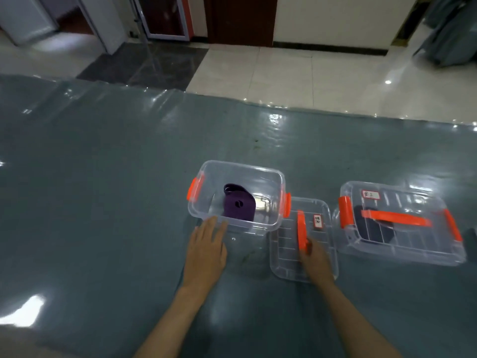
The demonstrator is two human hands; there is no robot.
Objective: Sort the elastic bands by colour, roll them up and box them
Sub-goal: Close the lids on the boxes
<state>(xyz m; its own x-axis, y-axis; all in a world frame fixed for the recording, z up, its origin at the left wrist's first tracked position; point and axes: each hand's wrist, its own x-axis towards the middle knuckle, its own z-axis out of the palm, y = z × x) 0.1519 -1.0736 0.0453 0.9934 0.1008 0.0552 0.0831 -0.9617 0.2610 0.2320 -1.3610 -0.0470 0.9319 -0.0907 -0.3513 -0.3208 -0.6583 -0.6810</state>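
A clear plastic box (pixel 206 177) with orange side clips stands open at the table's middle. A rolled purple elastic band (pixel 238 205) lies inside it. My left hand (pixel 206 248) has straight fingers touching the box's near wall. The box's clear lid (pixel 286 244) lies flat just to the right, with an orange handle (pixel 301 229) on top. My right hand (pixel 316 259) grips the near end of that handle. Further right stands a second clear box (pixel 402 251) with its lid shut, and a dark rolled band (pixel 374 228) shows through it.
The grey-green table (pixel 116 202) under glossy plastic film spreads wide to the left and front. Its far edge meets a tiled floor (pixel 296 73). A small dark object (pixel 470 235) sits at the right edge, beside the shut box.
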